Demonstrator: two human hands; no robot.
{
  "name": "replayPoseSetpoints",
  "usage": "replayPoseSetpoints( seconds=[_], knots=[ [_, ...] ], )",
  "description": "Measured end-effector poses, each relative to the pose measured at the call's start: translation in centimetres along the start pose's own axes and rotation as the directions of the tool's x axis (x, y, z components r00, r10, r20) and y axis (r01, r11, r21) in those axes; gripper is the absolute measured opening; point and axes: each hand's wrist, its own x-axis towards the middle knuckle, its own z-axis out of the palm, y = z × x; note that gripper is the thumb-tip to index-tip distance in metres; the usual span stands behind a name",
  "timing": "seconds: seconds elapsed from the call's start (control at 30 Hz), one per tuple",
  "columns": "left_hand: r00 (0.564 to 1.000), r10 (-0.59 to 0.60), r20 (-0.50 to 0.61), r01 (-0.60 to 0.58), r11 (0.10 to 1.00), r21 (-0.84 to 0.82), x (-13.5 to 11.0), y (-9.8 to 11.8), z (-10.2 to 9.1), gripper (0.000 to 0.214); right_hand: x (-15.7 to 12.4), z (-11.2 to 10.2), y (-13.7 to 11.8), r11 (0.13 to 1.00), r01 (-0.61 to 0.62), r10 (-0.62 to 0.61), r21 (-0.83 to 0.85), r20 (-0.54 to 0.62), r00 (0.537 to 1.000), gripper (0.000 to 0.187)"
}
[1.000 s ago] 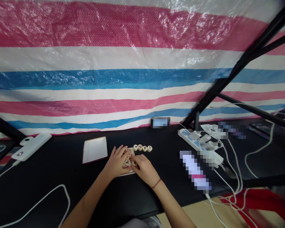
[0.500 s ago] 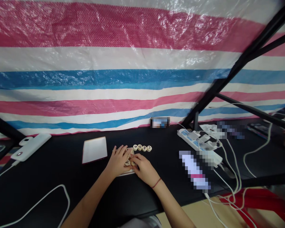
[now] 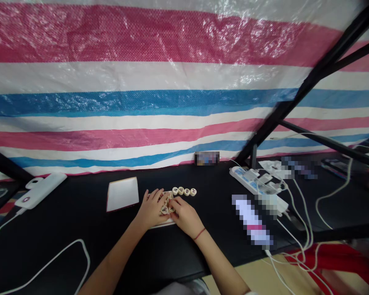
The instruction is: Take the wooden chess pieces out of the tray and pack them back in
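Note:
A shallow open box (image 3: pixel 161 225) of round xiangqi pieces (image 3: pixel 164 210) lies on the black table, mostly hidden beneath my hands. My left hand (image 3: pixel 153 209) rests over the box's left part with its fingers spread across the pieces. At the box's right side, my right hand (image 3: pixel 184 213) has its thumb and fingers closed round a xiangqi piece (image 3: pixel 171 208) among the others. Beyond the box, several xiangqi pieces (image 3: pixel 187 191) stand in a short row, marked faces showing. The white-lined box lid (image 3: pixel 123 196) is left of my left hand.
A white power strip (image 3: pixel 249 177) with plugs and cables lies at the right, near a blurred-out phone (image 3: pixel 252 221). Another blurred device (image 3: pixel 207 158) leans at the back. A white power bank (image 3: pixel 41 191) and its cable are at the left. Striped sheeting (image 3: pixel 141 102) hangs behind.
My right hand has shifted slightly left and up over the box, and the piece at its fingertips shows more of its face. My left hand has moved only a little.

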Motion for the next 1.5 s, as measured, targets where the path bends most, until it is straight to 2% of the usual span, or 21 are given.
replayPoseSetpoints(
  seconds=[0.13,0.23,0.3,0.37,0.47,0.53,0.63,0.8,0.87,0.97,1.03,1.13,1.33,1.5],
  knots=[
    [1.0,0.009,-0.007,-0.009,1.0,0.012,-0.1,-0.1,0.2,0.066,-0.3,-0.3,0.3,0.996,0.01,-0.009,0.093,-0.014,1.0,0.024],
    [0.999,0.02,-0.039,-0.019,1.0,0.019,-0.1,-0.2,0.5,0.066,-0.3,-1.1,1.0,0.981,0.015,-0.006,0.192,-0.048,0.999,0.019],
    [0.999,0.026,-0.046,-0.025,1.0,0.012,-0.1,-0.3,0.6,0.066,0.3,-1.8,1.7,0.983,-0.017,0.034,0.184,-0.087,0.996,0.018],
    [0.999,0.034,-0.038,-0.034,0.999,-0.004,-0.1,-0.4,0.6,0.069,1.2,-2.3,2.5,0.992,-0.068,0.077,0.103,-0.086,0.993,0.026],
    [0.996,0.055,-0.07,-0.056,0.998,-0.012,-0.4,-0.8,0.2,0.073,3.1,-2.6,3.4,0.995,-0.09,0.092,-0.054,0.05,0.994,0.05],
    [0.989,0.066,-0.132,-0.068,0.998,-0.012,-1.0,-1.3,-0.2,0.071,4.2,-2.4,3.6,0.991,-0.071,0.089,-0.115,0.159,0.983,0.057],
    [0.969,0.065,-0.238,-0.075,0.997,-0.031,-2.4,-2.1,-1.0,0.063,5.4,-2.1,3.6,0.988,-0.046,0.078,-0.145,0.221,0.972,0.05],
    [0.935,-0.013,-0.353,-0.028,0.993,-0.111,-5.2,-2.8,-1.8,0.051,6.0,-2.5,3.1,0.978,-0.092,0.124,-0.188,0.167,0.978,0.029],
    [0.911,-0.077,-0.405,0.01,0.986,-0.164,-5.9,-2.5,-1.8,0.045,5.7,-2.9,2.4,0.986,-0.117,0.127,-0.122,0.077,0.989,0.025],
    [0.878,-0.148,-0.455,0.037,0.969,-0.245,-6.3,-1.6,-1.7,0.039,4.4,-3.1,0.2,0.987,-0.064,0.072,0.15,-0.05,0.996,0.022],
    [0.876,-0.153,-0.458,0.019,0.959,-0.284,-6.3,-0.8,-1.5,0.039,3.4,-2.7,-1.5,0.935,-0.026,0.044,0.353,-0.042,0.998,0.023],
    [0.889,-0.144,-0.435,-0.015,0.94,-0.342,-6.3,0.0,-1.5,0.036,2.1,-1.8,-3.5,0.852,-0.033,0.03,0.522,0.015,0.999,0.023],
    [0.893,-0.227,-0.388,0.035,0.896,-0.443,-6.9,0.6,-1.9,0.025,1.4,-0.5,-3.9,0.785,-0.103,0.074,0.611,0.073,0.995,0.024],
    [0.879,-0.278,-0.388,0.102,0.904,-0.416,-7.7,0.1,-1.5,0.01,1.2,-0.4,-2.8,0.757,-0.139,0.151,0.638,0.036,0.988,0.029]
  ],
)
